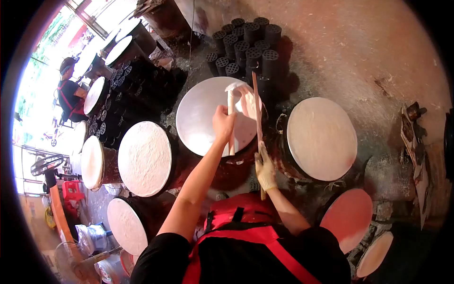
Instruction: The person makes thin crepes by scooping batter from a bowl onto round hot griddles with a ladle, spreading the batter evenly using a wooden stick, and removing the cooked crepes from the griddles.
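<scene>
My bare left hand is closed around a pale rod, held over a round silvery lid in the middle. At the rod's far end a soft white sheet hangs in folds, stretching across to a long thin wooden stick. My right hand, in a cream knitted glove, is at the lower part of that stick, with fingers wrapped on it. Whether the sheet is stuck to the stick or only lies behind it, I cannot tell.
Round drums topped with pale, white-coated discs stand to the left, and another disc to the right. Black perforated coal cylinders are stacked beyond the lid. Another person works at far left. A fan stands lower left.
</scene>
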Motion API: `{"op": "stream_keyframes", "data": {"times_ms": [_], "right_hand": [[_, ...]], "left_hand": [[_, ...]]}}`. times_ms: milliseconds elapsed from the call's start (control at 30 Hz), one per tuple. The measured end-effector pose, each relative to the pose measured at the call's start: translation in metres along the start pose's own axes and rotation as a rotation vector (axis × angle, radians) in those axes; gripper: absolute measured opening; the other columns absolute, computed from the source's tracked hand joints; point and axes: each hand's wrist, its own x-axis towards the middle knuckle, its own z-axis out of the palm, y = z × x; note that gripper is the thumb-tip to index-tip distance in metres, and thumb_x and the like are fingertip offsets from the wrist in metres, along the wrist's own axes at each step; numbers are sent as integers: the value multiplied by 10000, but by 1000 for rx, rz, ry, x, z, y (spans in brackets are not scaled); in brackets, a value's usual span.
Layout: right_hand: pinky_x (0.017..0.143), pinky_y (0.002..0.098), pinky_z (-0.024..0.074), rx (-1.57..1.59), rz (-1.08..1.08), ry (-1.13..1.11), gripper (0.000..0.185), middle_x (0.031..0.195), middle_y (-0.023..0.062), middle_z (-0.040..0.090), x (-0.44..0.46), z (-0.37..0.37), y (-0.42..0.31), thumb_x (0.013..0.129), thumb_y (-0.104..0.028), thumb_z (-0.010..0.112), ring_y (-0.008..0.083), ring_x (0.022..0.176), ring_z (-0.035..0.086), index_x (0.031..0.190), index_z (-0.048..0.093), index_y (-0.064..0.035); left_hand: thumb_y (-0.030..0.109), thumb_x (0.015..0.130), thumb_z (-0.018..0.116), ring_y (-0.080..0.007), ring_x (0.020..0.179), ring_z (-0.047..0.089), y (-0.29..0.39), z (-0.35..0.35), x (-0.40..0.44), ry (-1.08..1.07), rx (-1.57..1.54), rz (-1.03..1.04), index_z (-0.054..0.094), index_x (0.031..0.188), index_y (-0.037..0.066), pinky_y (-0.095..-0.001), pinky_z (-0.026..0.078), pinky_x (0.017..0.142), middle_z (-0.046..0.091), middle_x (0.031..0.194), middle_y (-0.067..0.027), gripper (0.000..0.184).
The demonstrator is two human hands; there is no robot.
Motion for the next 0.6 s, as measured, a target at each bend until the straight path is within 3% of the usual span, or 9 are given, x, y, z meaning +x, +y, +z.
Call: {"op": "stream_keyframes", "data": {"times_ms": [33, 133, 200, 300, 367, 433, 500, 533, 600], "right_hand": [[876, 248, 440, -66, -183, 121, 465, 1334, 84, 501, 20, 19, 7, 923, -129, 520, 163, 1127, 550, 1372, 402, -86], [496, 230, 446, 221, 236, -22, 405, 1029, 67, 631, 66, 50, 3, 927, -249, 513, 122, 666, 597, 1297, 499, -87], [356, 220, 375, 504, 556, -113, 373, 843, 41, 645, 84, 44, -39, 935, -304, 476, 94, 473, 521, 1239, 562, -106], [304, 252, 343, 1309, 627, -306, 343, 702, 14, 612, 84, 43, 6, 949, -326, 408, 107, 398, 487, 1213, 586, -198], [278, 256, 318, 1184, 654, -26, 360, 640, -3, 594, 41, 36, -32, 953, -351, 381, 122, 349, 467, 1300, 471, -330], [278, 251, 302, 1030, 670, 110, 374, 647, -12, 587, 4, 49, -47, 943, -344, 441, 113, 347, 451, 1317, 451, -333], [277, 250, 283, 953, 651, 132, 369, 602, -30, 533, -8, 75, -62, 924, -321, 519, 100, 338, 412, 1291, 474, -326], [282, 250, 273, 1072, 733, 87, 336, 557, -36, 465, -1, 86, -68, 901, -303, 578, 93, 334, 372, 1231, 517, -318], [294, 244, 282, 939, 763, 122, 144, 546, -28, 443, 26, 111, -84, 891, -293, 583, 100, 338, 365, 979, 522, -198]], "left_hand": [[94, 713, 642, -160, 576, 595, 9, 0, 6, 36, -47, -5, 570, 894, -24, -293, 467, 519, 594, 689, -102, 228], [105, 726, 657, -151, 563, 573, 12, -6, 28, 64, -274, -121, 588, 889, -18, -288, 455, 509, 588, 687, -79, 216], [121, 745, 678, -129, 541, 542, 22, -21, 40, 72, -485, -229, 594, 866, -21, -272, 437, 482, 574, 679, -53, 205], [145, 831, 620, -123, 557, 542, 36, -61, 47, 23, -699, -192, 601, 894, -38, -244, 434, 489, 545, 667, -45, 194], [182, 884, 558, -134, 592, 546, 34, -95, 45, -89, -884, -229, 598, 960, -43, -230, 441, 542, 543, 726, -56, 241], [181, 895, 531, -129, 555, 510, 30, -132, 27, -161, -1038, -413, 567, 1016, -41, -223, 420, 524, 516, 739, -49, 256], [186, 905, 516, -113, 522, 462, 12, -168, 0, -143, -968, -564, 539, 946, -5, -215, 385, 475, 466, 717, -19, 197], [200, 908, 523, -102, 503, 435, 10, -185, -17, -159, -846, -618, 511, 894, 28, -212, 364, 448, 439, 690, -4, 173], [225, 909, 540, -78, 469, 392, -5, -212, -57, -193, -730, -682, 448, 812, 85, -202, 315, 395, 396, 643, 21, 193]]}}
